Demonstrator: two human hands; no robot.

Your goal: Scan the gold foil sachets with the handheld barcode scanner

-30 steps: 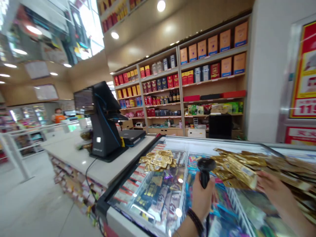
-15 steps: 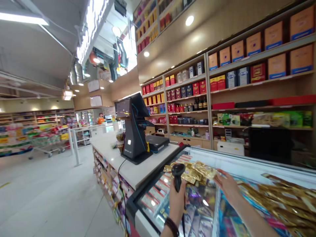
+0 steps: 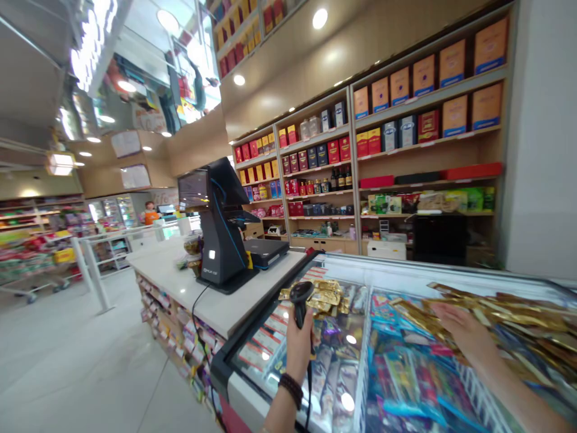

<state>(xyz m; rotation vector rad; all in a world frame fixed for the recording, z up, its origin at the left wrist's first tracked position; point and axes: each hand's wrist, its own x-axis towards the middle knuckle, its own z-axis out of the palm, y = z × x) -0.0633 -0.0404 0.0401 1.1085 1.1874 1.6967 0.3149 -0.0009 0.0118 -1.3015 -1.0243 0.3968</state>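
My left hand [image 3: 299, 343], with a dark beaded bracelet at the wrist, is wrapped round the handle of a black handheld scanner [image 3: 301, 293]. A small heap of gold packets [image 3: 327, 296] lies on the glass freezer top just beyond the scanner. Over to the right, my right hand [image 3: 457, 322] is at the left part of a larger spread of gold packets [image 3: 527, 313]. Its fingers are blurred, and whether they grip a packet cannot be made out.
A glass-topped freezer [image 3: 252, 385] holds colourful packages below me. Left of it stands a white counter [image 3: 157, 258] with a black register [image 3: 225, 240]. Shelves [image 3: 356, 180] of boxes line the back wall. A person in orange [image 3: 151, 213] is far off.
My right hand has moved from the small heap of gold packets to the larger spread on the right. The view has turned right. My left hand still holds the scanner.
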